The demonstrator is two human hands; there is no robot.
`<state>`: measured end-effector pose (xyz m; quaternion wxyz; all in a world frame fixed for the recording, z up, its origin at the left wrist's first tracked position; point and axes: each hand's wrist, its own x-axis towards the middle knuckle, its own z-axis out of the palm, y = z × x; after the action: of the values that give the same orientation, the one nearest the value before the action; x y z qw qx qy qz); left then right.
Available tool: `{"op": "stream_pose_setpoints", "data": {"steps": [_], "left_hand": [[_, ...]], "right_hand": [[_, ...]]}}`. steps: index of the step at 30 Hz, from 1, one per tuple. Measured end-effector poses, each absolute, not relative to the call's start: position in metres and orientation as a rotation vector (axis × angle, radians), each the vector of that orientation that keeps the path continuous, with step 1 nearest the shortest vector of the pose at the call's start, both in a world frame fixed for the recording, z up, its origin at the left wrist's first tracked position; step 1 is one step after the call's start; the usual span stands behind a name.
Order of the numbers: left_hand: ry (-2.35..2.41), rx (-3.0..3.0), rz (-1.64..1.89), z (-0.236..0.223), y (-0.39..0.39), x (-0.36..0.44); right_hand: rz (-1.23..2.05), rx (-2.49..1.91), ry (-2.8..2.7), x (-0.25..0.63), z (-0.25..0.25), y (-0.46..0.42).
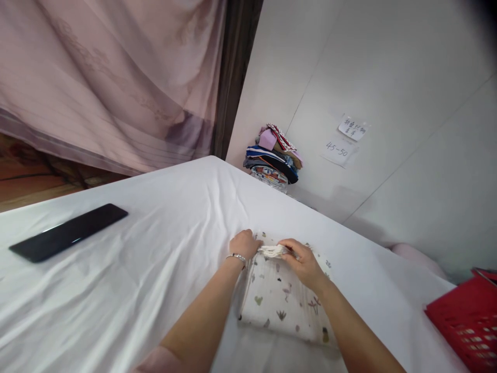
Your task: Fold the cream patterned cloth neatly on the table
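A folded white cloth (283, 300) printed with small plants and animals lies on the white-covered table, partly under my hands. My right hand (303, 261) is closed in a pinch on the layered, bunched white edge (273, 251) near the cloth's far side. At the left end of that same edge, my left hand (244, 246) is closed with its thumb and fingers against the layers. A silver bracelet (236, 256) circles my left wrist. The fingertips of both hands are partly hidden by the fabric.
A long black glossy slab (70, 232) lies on the wrinkled white table cover (166, 233) at left. Folded fabrics (272, 155) are piled beyond the far edge. A red perforated basket (466, 321) stands at right. Handwritten papers (338, 150) hang on the wall; a pink curtain (116, 77) hangs behind.
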<state>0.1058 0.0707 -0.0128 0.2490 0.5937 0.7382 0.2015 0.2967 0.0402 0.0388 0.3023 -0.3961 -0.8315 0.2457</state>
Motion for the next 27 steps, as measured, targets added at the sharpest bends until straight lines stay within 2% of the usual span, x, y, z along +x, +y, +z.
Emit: {"op": "stream_pose_setpoints", "data": {"steps": [8,15,20,27], "left_hand": [[1.903,1.589,0.779,-0.018,0.069,0.113],[1.444,1.281,1.241,-0.027,0.078,0.122],[1.123,1.106,1.42,-0.032,0.082,0.128],[1.025,1.103,1.458,-0.028,0.079,0.129]], "right_hand": [[0.943,-1.142,-2.026,0.286,0.041,0.059],[1.236,-1.083,-1.927,0.277,0.038,0.085],[1.134,-1.087,-1.887,0.272,0.031,0.107],[1.079,-1.143,-1.94,0.265,0.023,0.123]]}}
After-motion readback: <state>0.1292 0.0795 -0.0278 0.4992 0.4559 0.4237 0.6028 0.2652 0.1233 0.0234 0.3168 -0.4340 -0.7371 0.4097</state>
